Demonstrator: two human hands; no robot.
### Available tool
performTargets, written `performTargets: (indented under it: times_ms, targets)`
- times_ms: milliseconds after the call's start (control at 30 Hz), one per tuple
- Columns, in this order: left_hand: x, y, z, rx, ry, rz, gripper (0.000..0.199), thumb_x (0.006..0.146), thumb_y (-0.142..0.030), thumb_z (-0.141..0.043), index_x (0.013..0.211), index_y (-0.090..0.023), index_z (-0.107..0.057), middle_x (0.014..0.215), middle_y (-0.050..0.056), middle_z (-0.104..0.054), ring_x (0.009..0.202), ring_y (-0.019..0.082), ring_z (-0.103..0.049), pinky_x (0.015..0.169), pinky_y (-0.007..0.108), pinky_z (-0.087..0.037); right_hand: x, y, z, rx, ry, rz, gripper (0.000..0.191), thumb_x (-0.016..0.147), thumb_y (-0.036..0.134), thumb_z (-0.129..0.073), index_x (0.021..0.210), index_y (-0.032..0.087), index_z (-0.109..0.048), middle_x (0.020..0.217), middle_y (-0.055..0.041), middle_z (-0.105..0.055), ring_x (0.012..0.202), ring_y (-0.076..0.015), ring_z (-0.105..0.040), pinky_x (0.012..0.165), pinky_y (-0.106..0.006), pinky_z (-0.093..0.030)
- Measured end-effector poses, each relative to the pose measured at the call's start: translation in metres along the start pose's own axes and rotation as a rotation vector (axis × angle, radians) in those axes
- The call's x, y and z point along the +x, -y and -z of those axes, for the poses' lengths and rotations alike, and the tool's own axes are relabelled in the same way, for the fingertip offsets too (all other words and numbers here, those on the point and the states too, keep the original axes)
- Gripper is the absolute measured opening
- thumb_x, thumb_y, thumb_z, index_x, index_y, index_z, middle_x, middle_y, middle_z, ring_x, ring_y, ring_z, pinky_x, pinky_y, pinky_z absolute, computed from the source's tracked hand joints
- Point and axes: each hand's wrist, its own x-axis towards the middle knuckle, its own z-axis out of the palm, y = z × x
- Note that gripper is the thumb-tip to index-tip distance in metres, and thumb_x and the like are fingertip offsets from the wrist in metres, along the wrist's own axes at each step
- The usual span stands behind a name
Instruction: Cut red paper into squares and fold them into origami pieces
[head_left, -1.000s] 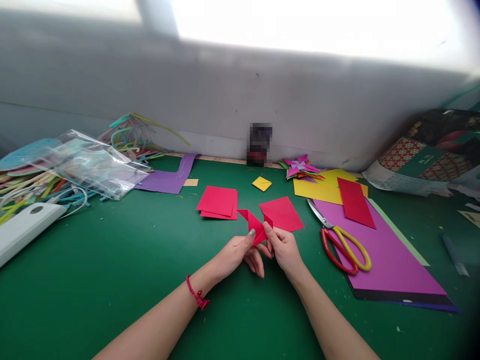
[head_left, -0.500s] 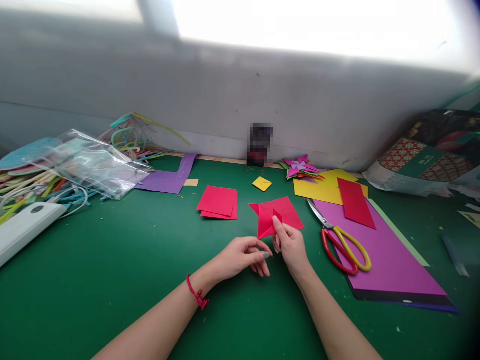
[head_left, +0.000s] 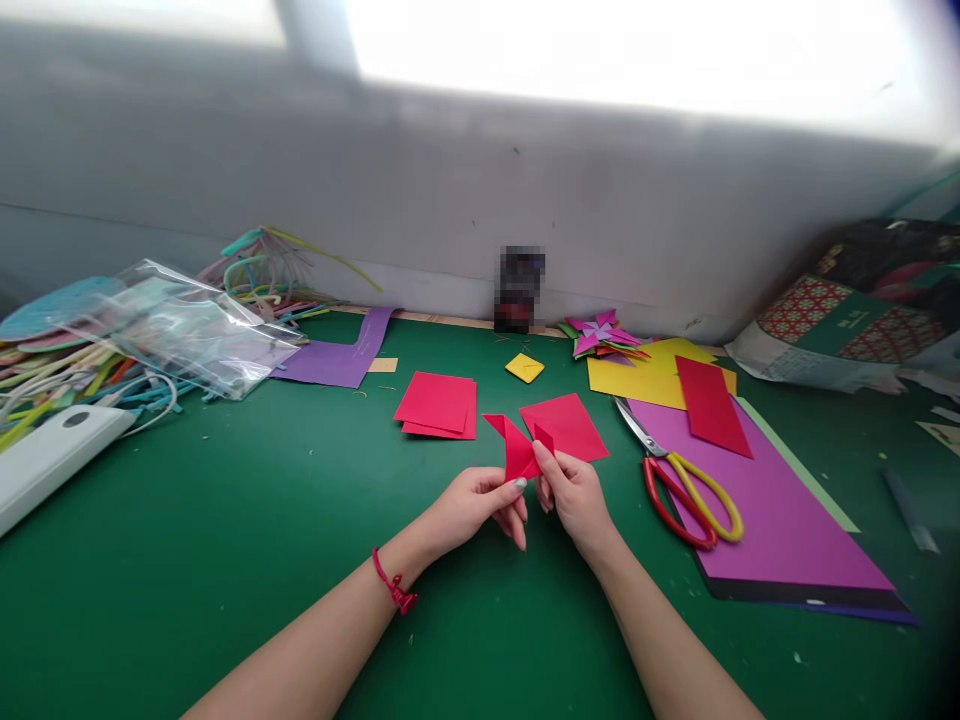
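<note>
A folded piece of red paper with pointed corners is held up between both hands. My left hand pinches its lower corner between thumb and fingers. My right hand is closed on its right side, thumb on top. Just behind lies a flat red paper square, partly covered by the right hand. A small stack of red squares rests to the left of it. Farther back sits a small yellow folded paper.
Scissors with red and yellow handles lie on purple sheets at right. Folded paper stars and yellow paper are behind. A white power bank, plastic bag and coloured strips crowd the left.
The folded red paper has moved left and turned slightly, off the square behind it. My left hand has closed on its lower corner; the right hand has shifted a little left.
</note>
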Motion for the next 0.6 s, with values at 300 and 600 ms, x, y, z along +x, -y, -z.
performTargets:
  times_ms: [300,600]
  targets:
    - [0.001,0.005,-0.003,-0.055,-0.016,-0.054,0.026,0.084,-0.038,-0.045,0.074,-0.014,-0.046,0.053,0.003,-0.062,0.048,0.014,-0.059,0.056,0.026,-0.046,-0.006,0.008,-0.008,-0.07,0.083,0.005,0.041,0.084,0.037,-0.047,0.048,0.017,-0.048,0.039,0.0055,-0.039,0.038,-0.0076,-0.038,0.042,-0.02,-0.032]
    - [-0.002,0.001,-0.006,-0.037,-0.018,-0.076,0.025,0.084,-0.038,-0.044,0.075,-0.015,-0.046,0.051,0.001,-0.06,0.047,0.014,-0.058,0.061,0.028,-0.045,-0.008,0.015,-0.006,-0.05,0.144,-0.014,0.036,0.082,0.04,-0.049,0.053,0.018,-0.05,0.046,0.0033,-0.046,0.043,-0.0097,-0.045,0.043,-0.02,-0.039]
